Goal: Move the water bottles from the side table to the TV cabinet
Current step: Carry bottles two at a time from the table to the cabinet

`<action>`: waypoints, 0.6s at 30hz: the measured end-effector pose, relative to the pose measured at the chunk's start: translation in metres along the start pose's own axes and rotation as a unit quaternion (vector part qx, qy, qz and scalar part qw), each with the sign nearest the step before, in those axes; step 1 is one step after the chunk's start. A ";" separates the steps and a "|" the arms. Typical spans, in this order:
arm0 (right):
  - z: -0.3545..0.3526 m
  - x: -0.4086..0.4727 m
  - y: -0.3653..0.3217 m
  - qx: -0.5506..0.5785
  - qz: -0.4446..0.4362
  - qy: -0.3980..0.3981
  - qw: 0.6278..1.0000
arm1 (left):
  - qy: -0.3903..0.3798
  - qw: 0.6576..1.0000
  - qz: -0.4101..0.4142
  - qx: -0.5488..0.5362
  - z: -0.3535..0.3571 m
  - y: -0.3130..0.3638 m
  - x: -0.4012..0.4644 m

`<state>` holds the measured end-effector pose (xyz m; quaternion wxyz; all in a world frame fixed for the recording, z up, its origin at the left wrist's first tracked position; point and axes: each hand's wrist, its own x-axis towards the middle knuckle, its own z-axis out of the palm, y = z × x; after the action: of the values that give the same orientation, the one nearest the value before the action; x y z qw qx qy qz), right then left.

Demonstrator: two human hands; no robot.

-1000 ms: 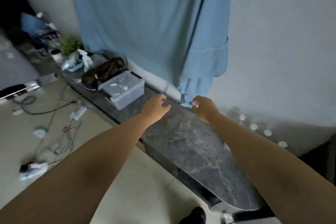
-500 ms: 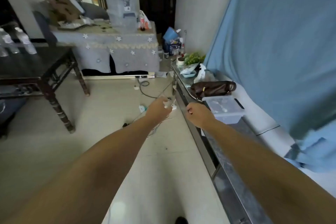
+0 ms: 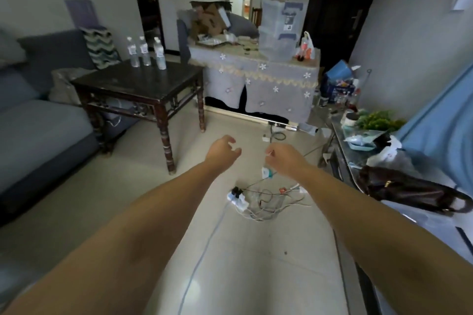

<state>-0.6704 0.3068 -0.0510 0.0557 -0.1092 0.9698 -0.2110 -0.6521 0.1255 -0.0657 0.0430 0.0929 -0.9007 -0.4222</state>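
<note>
Three clear water bottles (image 3: 146,51) with white caps stand upright together at the far corner of a dark wooden side table (image 3: 138,84) on the left. The TV cabinet (image 3: 343,158), with a dark glossy top, runs along the right wall under a blue cloth. My left hand (image 3: 222,152) is stretched out over the floor, fingers loosely curled and apart, holding nothing. My right hand (image 3: 284,160) is beside it, fingers curled in, nothing visible in it. Both hands are well short of the bottles.
A grey sofa (image 3: 30,120) sits left of the side table. A cloth-covered table (image 3: 256,79) with clutter stands at the back. A power strip and tangled cables (image 3: 256,199) lie on the floor ahead. A brown handbag (image 3: 399,188), a plant and bags sit on the cabinet.
The view has swung left from the TV cabinet into the room, bringing the side table and bottles into sight. Both hands have come away from the cabinet top, holding nothing.
</note>
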 end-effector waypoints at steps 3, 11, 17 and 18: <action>0.007 0.046 -0.018 -0.015 -0.031 -0.012 0.999 | 0.023 0.999 -0.022 -0.005 -0.013 -0.018 0.020; 0.078 0.143 -0.133 -0.014 -0.139 -0.099 0.985 | 0.065 0.988 -0.139 0.006 -0.093 -0.117 0.072; 0.116 0.225 -0.237 -0.030 -0.175 -0.115 0.977 | 0.115 0.981 -0.159 0.012 -0.183 -0.184 0.142; 0.119 0.238 -0.251 -0.031 -0.178 -0.121 0.976 | 0.114 0.981 -0.159 0.016 -0.197 -0.191 0.152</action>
<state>-0.8352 -0.0191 -0.0673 0.1305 -0.3061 0.9270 -0.1728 -0.7447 -0.1734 -0.0861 0.0763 0.2827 -0.8703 -0.3959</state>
